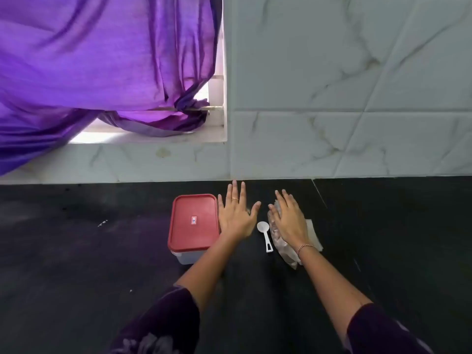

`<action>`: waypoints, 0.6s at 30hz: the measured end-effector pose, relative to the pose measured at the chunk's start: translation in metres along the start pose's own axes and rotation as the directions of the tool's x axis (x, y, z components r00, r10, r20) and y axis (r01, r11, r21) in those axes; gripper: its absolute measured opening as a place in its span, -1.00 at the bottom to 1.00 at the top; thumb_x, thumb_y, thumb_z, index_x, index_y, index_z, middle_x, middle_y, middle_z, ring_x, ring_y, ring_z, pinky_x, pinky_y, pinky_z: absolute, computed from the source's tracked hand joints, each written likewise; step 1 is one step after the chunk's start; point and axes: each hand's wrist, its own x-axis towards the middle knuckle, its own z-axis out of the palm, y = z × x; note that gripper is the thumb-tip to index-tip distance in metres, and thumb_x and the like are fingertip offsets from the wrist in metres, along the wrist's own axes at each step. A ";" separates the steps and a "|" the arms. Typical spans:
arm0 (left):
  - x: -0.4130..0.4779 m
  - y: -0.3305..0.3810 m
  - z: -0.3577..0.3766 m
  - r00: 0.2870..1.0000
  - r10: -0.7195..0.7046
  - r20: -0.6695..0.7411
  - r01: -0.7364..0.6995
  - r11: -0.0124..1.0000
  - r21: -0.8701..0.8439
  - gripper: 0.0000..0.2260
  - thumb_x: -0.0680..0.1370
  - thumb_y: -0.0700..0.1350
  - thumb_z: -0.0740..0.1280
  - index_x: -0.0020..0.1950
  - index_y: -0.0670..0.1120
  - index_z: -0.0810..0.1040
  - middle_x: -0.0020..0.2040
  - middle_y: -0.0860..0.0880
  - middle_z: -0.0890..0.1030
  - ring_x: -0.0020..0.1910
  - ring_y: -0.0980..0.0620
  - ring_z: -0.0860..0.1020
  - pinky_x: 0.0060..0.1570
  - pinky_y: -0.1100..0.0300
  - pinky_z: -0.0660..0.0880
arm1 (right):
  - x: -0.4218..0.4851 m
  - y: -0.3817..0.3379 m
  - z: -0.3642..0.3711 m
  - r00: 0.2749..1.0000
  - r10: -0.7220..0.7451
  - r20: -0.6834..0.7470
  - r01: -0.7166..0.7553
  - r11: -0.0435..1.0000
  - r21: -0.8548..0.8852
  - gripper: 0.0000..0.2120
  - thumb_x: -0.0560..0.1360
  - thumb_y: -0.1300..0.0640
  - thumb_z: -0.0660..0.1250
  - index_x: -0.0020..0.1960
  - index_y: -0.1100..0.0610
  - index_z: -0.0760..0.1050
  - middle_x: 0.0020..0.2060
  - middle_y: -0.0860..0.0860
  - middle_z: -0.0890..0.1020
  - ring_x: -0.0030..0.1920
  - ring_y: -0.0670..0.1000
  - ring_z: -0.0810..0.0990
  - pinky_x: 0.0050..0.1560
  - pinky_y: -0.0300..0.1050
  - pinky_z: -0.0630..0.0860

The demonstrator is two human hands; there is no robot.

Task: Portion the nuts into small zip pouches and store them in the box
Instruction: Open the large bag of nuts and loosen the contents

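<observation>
Centre frame on the black tabletop (102, 251), a clear bag of brown nuts (284, 254) lies under the flat right hand (290, 221), its grip slack. To the left are a white scoop (264, 233) and the left hand (236, 218), splayed and empty, just beside the closed red-lidded box (194, 223), whose contents are hidden.

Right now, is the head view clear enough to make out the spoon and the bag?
Head view: soft overall, wide-angle bends the wall tiles; window glares beside the curtain; the white spoon stands out on the dark counter; the bag under the right hand is blurred.
</observation>
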 end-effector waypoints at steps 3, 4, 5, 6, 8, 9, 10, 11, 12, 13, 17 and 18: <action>-0.008 0.011 0.012 0.998 -0.007 0.063 0.015 0.992 -0.122 -0.39 0.65 0.21 0.00 0.60 -0.08 0.00 0.59 -0.09 0.07 0.57 -0.04 0.04 0.51 0.01 0.01 | -0.001 0.014 0.002 0.995 0.100 0.023 -0.102 0.989 0.105 -0.57 0.62 -0.06 0.08 0.41 0.12 0.34 0.35 0.07 0.40 0.35 0.07 0.36 0.27 -0.08 0.37; -0.010 0.015 0.019 0.996 -0.024 0.083 0.041 0.978 -0.206 -0.44 0.65 0.17 0.04 0.57 -0.09 0.15 0.54 -0.10 0.25 0.52 -0.07 0.21 0.44 0.01 0.19 | -0.003 0.019 0.003 0.990 0.135 0.050 -0.140 0.985 0.103 -0.61 0.63 -0.02 0.11 0.36 0.15 0.39 0.27 0.09 0.46 0.26 0.08 0.43 0.19 -0.09 0.41; -0.012 0.019 0.024 0.993 -0.049 0.111 0.078 0.956 -0.282 -0.52 0.65 0.13 0.09 0.49 -0.09 0.32 0.42 -0.10 0.43 0.41 -0.08 0.38 0.32 0.02 0.35 | -0.002 0.024 0.006 0.985 0.163 0.063 -0.169 0.980 0.107 -0.64 0.62 0.00 0.13 0.31 0.17 0.44 0.20 0.11 0.49 0.20 0.08 0.47 0.12 -0.09 0.45; -0.014 0.024 0.030 0.989 -0.071 0.129 0.112 0.932 -0.345 -0.60 0.65 0.09 0.13 0.38 -0.08 0.46 0.28 -0.09 0.57 0.28 -0.08 0.50 0.17 0.05 0.46 | -0.002 0.027 0.007 0.979 0.190 0.070 -0.197 0.973 0.122 -0.67 0.62 0.02 0.15 0.26 0.19 0.47 0.15 0.12 0.50 0.13 0.08 0.51 0.07 -0.09 0.47; -0.013 0.030 0.038 0.977 -0.133 0.168 0.198 0.864 -0.464 -0.73 0.62 0.00 0.21 0.19 -0.10 0.60 0.07 -0.07 0.66 0.06 -0.05 0.61 -0.05 0.13 0.52 | -0.002 0.032 0.009 0.972 0.221 0.078 -0.230 0.965 0.125 -0.70 0.60 0.04 0.20 0.20 0.20 0.51 0.11 0.12 0.51 0.04 0.08 0.55 0.00 -0.09 0.49; -0.013 0.033 0.044 0.964 -0.157 0.216 0.248 0.825 -0.508 -0.76 0.60 -0.04 0.24 0.15 -0.11 0.62 0.03 -0.07 0.67 0.01 -0.03 0.62 -0.12 0.19 0.51 | -0.002 0.035 0.011 0.966 0.243 0.089 -0.253 0.960 0.122 -0.71 0.59 0.04 0.22 0.19 0.20 0.52 0.11 0.12 0.51 0.03 0.07 0.55 0.01 -0.10 0.49; -0.012 0.036 0.050 0.949 -0.171 0.266 0.293 0.794 -0.533 -0.77 0.59 -0.08 0.27 0.15 -0.14 0.62 0.01 -0.08 0.67 -0.04 -0.01 0.62 -0.20 0.25 0.49 | -0.003 0.037 0.012 0.962 0.255 0.100 -0.265 0.958 0.106 -0.69 0.58 0.04 0.25 0.20 0.21 0.51 0.11 0.12 0.51 0.05 0.08 0.55 0.04 -0.11 0.47; -0.011 0.038 0.057 0.933 -0.182 0.312 0.332 0.772 -0.542 -0.78 0.58 -0.09 0.29 0.14 -0.15 0.61 -0.01 -0.07 0.66 -0.08 0.01 0.61 -0.27 0.31 0.47 | -0.004 0.039 0.013 0.958 0.268 0.106 -0.278 0.956 0.099 -0.67 0.57 0.04 0.27 0.22 0.23 0.50 0.12 0.12 0.50 0.07 0.09 0.54 0.08 -0.12 0.45; -0.011 0.042 0.061 0.918 -0.194 0.346 0.366 0.752 -0.549 -0.79 0.56 -0.10 0.31 0.13 -0.16 0.60 -0.03 -0.06 0.64 -0.13 0.03 0.59 -0.31 0.34 0.48 | -0.005 0.041 0.014 0.953 0.281 0.115 -0.293 0.951 0.099 -0.66 0.55 0.04 0.30 0.23 0.24 0.50 0.13 0.12 0.51 0.09 0.09 0.54 0.11 -0.12 0.43; -0.011 0.043 0.067 0.908 -0.209 0.364 0.392 0.730 -0.560 -0.80 0.55 -0.11 0.33 0.11 -0.17 0.58 -0.04 -0.06 0.62 -0.15 0.04 0.58 -0.29 0.29 0.54 | -0.005 0.043 0.015 0.949 0.290 0.122 -0.304 0.945 0.118 -0.66 0.53 0.06 0.33 0.22 0.23 0.50 0.12 0.12 0.52 0.10 0.09 0.55 0.12 -0.12 0.44; -0.009 0.051 0.083 0.873 -0.278 0.402 0.479 0.648 -0.592 -0.79 0.55 -0.12 0.35 0.15 -0.17 0.54 0.00 -0.07 0.59 -0.08 0.00 0.59 -0.15 0.11 0.59 | -0.005 0.054 0.021 0.931 0.335 0.145 -0.358 0.915 0.187 -0.75 0.47 0.09 0.40 0.11 0.16 0.58 0.02 0.07 0.62 0.03 0.05 0.60 0.07 -0.09 0.54; -0.008 0.053 0.086 0.858 -0.289 0.424 0.505 0.624 -0.597 -0.77 0.55 -0.14 0.34 0.19 -0.16 0.54 0.03 -0.08 0.59 -0.02 -0.01 0.60 -0.09 0.14 0.58 | -0.005 0.056 0.023 0.925 0.352 0.146 -0.374 0.911 0.175 -0.78 0.47 0.09 0.40 0.06 0.16 0.59 -0.02 0.08 0.64 -0.01 0.05 0.61 0.04 -0.08 0.56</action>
